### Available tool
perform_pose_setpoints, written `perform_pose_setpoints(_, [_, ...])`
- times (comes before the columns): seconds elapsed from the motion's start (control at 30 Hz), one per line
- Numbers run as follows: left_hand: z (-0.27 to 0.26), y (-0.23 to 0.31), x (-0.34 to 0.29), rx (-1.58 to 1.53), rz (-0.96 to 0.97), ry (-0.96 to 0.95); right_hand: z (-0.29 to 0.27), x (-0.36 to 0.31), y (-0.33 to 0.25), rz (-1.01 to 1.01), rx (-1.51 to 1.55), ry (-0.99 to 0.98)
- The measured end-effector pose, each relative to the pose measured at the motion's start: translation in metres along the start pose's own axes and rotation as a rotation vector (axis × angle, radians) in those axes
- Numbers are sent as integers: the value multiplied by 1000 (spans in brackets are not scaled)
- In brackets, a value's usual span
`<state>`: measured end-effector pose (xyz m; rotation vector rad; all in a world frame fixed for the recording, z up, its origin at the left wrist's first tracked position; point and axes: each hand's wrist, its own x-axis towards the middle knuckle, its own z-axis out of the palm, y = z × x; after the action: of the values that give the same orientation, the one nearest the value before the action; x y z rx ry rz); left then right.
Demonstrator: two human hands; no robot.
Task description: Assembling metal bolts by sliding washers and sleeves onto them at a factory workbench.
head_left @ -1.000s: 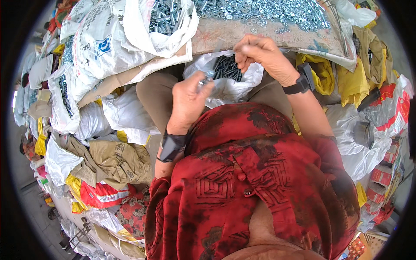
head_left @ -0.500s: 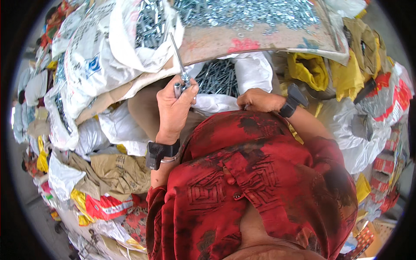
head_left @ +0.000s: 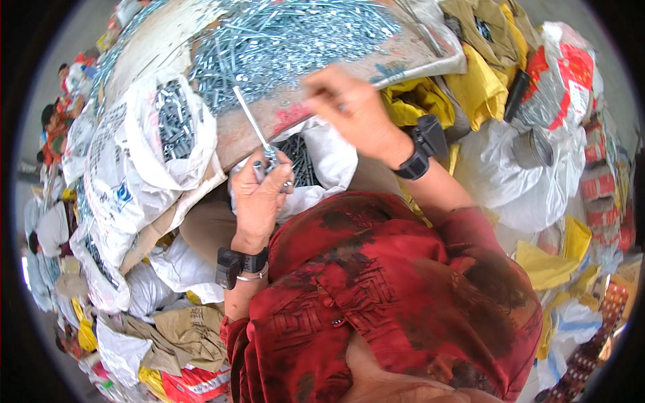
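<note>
My left hand (head_left: 259,191) is closed round a long, shiny threaded bolt (head_left: 250,115) that points up and away. A short metal sleeve end (head_left: 260,169) and small hardware also show between its fingers. Motion smears the fingers of my right hand (head_left: 349,111), which is raised near the front edge of the board; whether they hold anything is unclear. Just beyond my left hand, an open white sack (head_left: 336,164) contains long dark bolts (head_left: 299,156). A wide heap of silvery bolts and washers (head_left: 282,50) covers much of the board (head_left: 245,131).
At the left stands a white woven sack (head_left: 114,181) with its rolled mouth full of short metal sleeves (head_left: 176,124). Yellow sacks (head_left: 474,87) lie right of the board. A metal cup (head_left: 533,148) sits on clear plastic (head_left: 494,181). Brown sacking (head_left: 191,329) lies lower left.
My right hand has lifted from the near side of the white sack and moved up and left towards the board. The whole view has shifted. My left hand keeps hold of the bolt.
</note>
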<state>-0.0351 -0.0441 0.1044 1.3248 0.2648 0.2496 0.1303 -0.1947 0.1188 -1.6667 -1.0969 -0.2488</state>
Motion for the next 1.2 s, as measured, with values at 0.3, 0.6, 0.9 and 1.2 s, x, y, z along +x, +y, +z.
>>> perform_pose_setpoints(0.3, [-8, -21, -1, -32, -154, -14, -50, 12, 166, 472, -5, 430])
perform_pose_setpoints(0.6, [-20, -39, 19, 14, -170, -62, -49, 30, 182, 402, -313, 231])
perform_pose_setpoints(0.9, [-24, -43, 32, 64, -224, -109, -16, 39, 144, 137, -730, -364])
perform_pose_setpoints(1.2, [-27, -50, 25, 411, -89, -155, -5, 23, 69, 503, 453, -331])
